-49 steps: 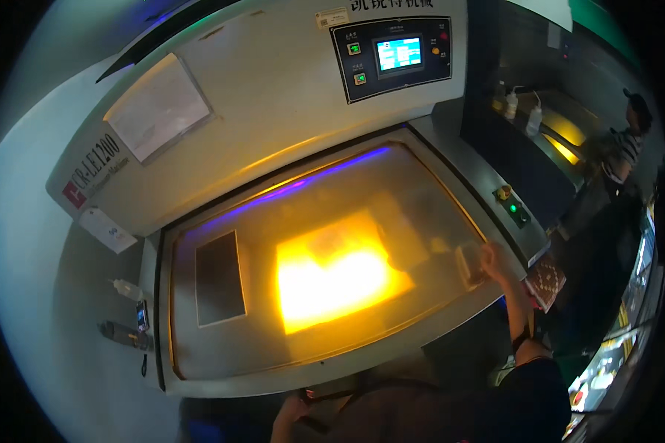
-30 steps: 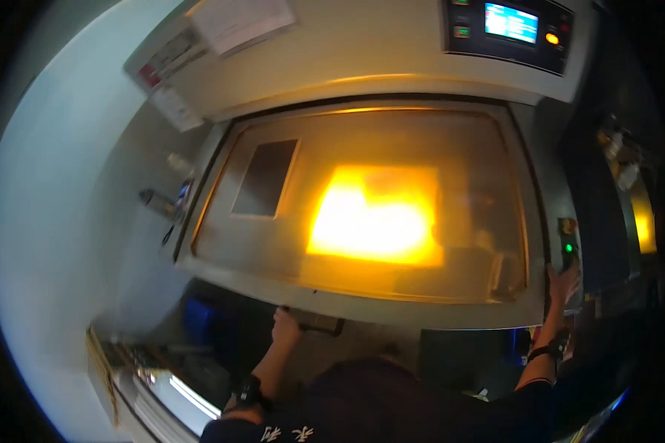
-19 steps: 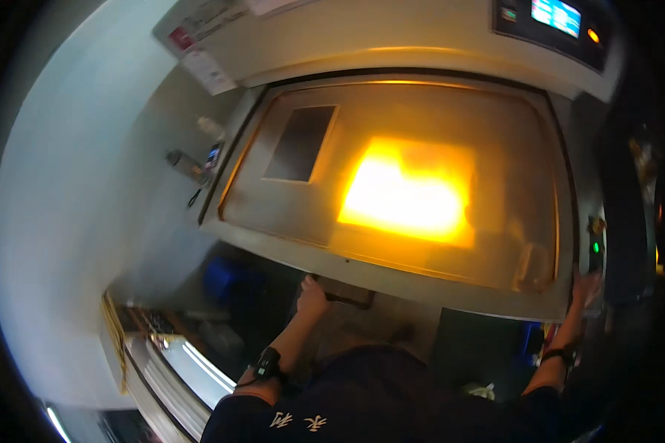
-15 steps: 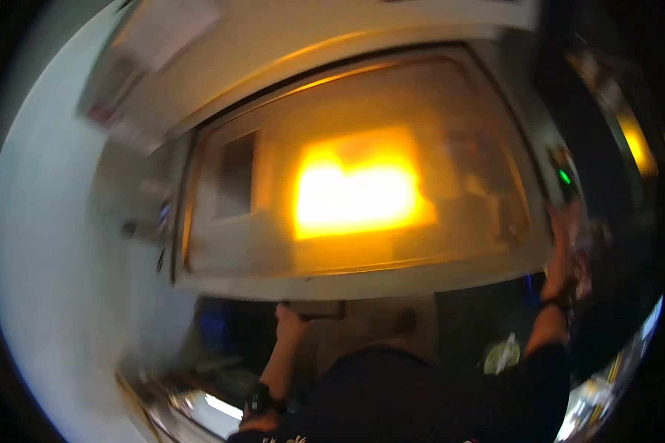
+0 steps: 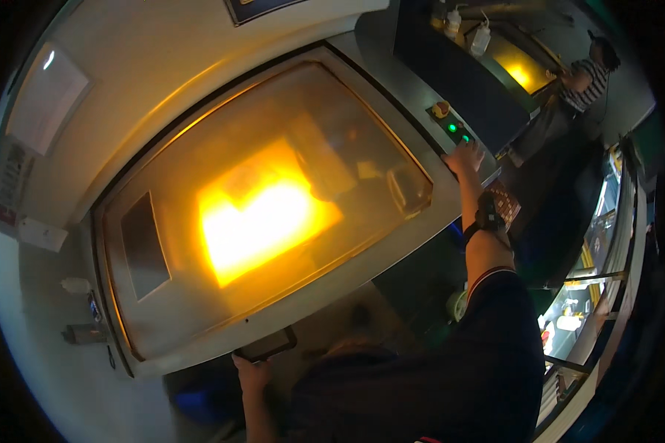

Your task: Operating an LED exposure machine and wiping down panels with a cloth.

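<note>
Before me is a large machine with a broad translucent cover [image 5: 155, 317], lit from beneath by a bright yellow glow [image 5: 258, 221]. Under its front edge, my left hand [image 5: 253, 375] is closed at the corner of a dark rectangular frame-shaped handle [image 5: 277, 344]; part of its fingers is hidden. My right hand [image 5: 465, 156] reaches to a small control panel at the machine's right side, fingers spread. Its fingertips are at the lower green-lit button [image 5: 465, 139]; whether they press it I cannot tell. A second green-lit button [image 5: 452, 128] and a red-and-yellow knob [image 5: 440, 109] sit just beyond.
At the far right, a person [image 5: 587, 77] in a striped shirt stands at another yellow-lit station [image 5: 521, 72]. White squeeze bottles [image 5: 481, 38] stand near it. A red patterned board [image 5: 504, 201] is beside my right wrist. Shelving [image 5: 606, 280] lines the right side.
My view has turned right, tilting the machine in the picture and bringing the other person into sight. My right hand shows at the green-lit buttons; my left remains at the frame-shaped handle.
</note>
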`<action>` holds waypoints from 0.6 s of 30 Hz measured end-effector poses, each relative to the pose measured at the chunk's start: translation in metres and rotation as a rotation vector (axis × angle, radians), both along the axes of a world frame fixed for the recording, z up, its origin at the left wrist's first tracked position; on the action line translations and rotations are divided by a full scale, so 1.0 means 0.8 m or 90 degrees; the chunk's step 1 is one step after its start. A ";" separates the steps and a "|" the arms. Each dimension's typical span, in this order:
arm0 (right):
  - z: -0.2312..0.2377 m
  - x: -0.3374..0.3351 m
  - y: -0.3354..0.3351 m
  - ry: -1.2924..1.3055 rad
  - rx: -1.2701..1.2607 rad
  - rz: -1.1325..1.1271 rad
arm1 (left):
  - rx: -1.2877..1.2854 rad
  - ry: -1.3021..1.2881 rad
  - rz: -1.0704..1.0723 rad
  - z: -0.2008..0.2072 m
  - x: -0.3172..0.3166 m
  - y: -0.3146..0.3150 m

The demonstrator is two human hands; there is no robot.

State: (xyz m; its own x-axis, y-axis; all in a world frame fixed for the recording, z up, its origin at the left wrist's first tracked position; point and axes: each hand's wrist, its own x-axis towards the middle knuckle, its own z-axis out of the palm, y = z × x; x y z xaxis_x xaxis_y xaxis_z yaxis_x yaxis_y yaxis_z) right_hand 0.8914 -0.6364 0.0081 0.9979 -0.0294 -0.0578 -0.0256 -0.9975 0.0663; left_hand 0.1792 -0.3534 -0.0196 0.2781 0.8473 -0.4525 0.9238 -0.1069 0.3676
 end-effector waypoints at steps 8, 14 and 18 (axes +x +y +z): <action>-0.101 -0.397 0.221 0.035 0.368 0.617 | 0.051 -0.168 -0.008 0.003 -0.172 0.104; -0.043 -0.649 0.343 0.074 0.375 0.685 | 0.208 -0.207 0.120 0.017 -0.283 0.238; -0.077 -0.646 0.343 0.012 0.330 0.645 | 0.226 -0.356 0.099 0.037 -0.298 0.312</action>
